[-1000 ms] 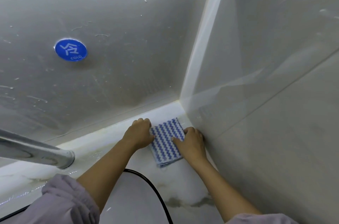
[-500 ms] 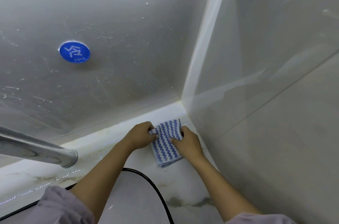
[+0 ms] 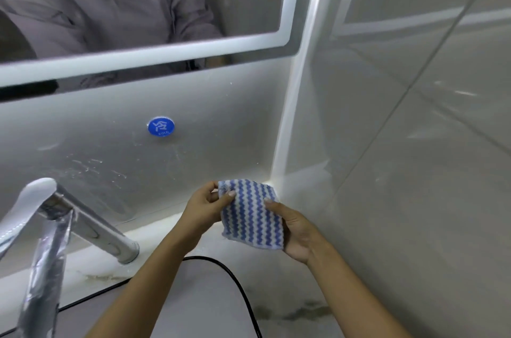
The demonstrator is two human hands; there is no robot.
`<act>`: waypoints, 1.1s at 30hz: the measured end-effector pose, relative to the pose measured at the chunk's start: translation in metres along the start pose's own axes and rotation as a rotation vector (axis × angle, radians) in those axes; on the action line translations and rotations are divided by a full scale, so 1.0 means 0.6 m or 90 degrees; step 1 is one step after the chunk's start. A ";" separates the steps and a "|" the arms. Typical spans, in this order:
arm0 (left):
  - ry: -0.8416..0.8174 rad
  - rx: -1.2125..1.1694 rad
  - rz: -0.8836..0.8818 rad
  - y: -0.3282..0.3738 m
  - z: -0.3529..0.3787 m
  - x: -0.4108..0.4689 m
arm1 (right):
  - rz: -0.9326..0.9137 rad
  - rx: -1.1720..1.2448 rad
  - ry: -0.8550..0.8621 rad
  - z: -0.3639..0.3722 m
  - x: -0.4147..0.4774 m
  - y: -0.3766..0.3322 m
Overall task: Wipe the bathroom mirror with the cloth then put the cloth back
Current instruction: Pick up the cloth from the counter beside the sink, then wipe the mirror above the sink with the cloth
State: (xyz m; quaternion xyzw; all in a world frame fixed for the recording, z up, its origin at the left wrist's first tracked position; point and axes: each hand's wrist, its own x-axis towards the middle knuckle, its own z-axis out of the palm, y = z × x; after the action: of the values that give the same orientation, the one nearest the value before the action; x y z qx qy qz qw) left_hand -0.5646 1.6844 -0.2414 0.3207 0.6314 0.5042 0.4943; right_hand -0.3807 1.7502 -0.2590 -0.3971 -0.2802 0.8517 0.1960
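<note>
Both hands hold the folded cloth up at the far right corner, below the mirror.

Cloth: square, fluffy ribbed weave, blue and white zigzag stripes, held off the surface. Left hand fingers curled, pinching its top left corner. Right hand cups the right and lower edge, thumb on the front, other fingers hidden behind the cloth. Round blue sticker on the back wall, white character over the word "COLD". Mirror has a white frosted band along its edge and reflects grey clothing. Chrome faucet at near left, shiny, cylindrical base. Black cable curves across the pale marbled surface. Glossy grey tiles on the right wall. White streaks on the back wall.
</note>
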 end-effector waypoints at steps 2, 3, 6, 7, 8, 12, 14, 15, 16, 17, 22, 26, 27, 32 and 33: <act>0.009 -0.032 0.009 0.018 0.003 -0.026 | -0.012 -0.014 -0.024 0.015 -0.025 -0.010; 0.014 -0.036 0.016 0.027 0.004 -0.039 | -0.017 -0.025 -0.034 0.024 -0.038 -0.013; 0.021 -0.043 0.040 0.049 0.008 -0.080 | -0.040 -0.064 -0.034 0.049 -0.073 -0.019; 0.019 -0.050 0.047 0.055 0.009 -0.094 | -0.050 -0.076 -0.032 0.058 -0.083 -0.020; 0.015 -0.059 0.052 0.060 0.008 -0.109 | -0.058 -0.089 -0.032 0.066 -0.094 -0.022; 0.024 -0.098 0.058 0.075 0.004 -0.163 | -0.077 -0.142 -0.051 0.094 -0.135 -0.022; 0.039 -0.125 0.062 0.083 0.002 -0.188 | -0.089 -0.154 -0.071 0.109 -0.153 -0.020; 0.048 -0.132 0.062 0.087 0.000 -0.200 | -0.094 -0.159 -0.079 0.117 -0.162 -0.018; 0.059 -0.133 0.060 0.091 -0.001 -0.212 | -0.097 -0.163 -0.087 0.125 -0.169 -0.017; 0.072 -0.132 0.059 0.095 -0.004 -0.224 | -0.098 -0.169 -0.094 0.132 -0.176 -0.014; 0.145 -0.096 0.080 0.106 -0.026 -0.289 | -0.062 -0.189 -0.178 0.165 -0.203 0.001; 0.204 -0.067 0.103 0.107 -0.055 -0.339 | 0.031 -0.151 -0.267 0.187 -0.218 0.020; 0.226 -0.068 0.104 0.108 -0.063 -0.350 | 0.058 -0.136 -0.280 0.194 -0.221 0.026; 0.319 -0.045 0.111 0.112 -0.102 -0.401 | 0.150 -0.024 -0.349 0.237 -0.234 0.066; 0.325 -0.047 0.110 0.112 -0.111 -0.411 | 0.169 0.003 -0.367 0.247 -0.238 0.072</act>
State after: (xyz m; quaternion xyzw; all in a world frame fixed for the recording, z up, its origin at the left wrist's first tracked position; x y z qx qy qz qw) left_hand -0.5584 1.4598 -0.1031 0.2172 0.6873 0.6316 0.2855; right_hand -0.4151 1.5900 -0.1275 -0.1719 -0.2683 0.9479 -0.0032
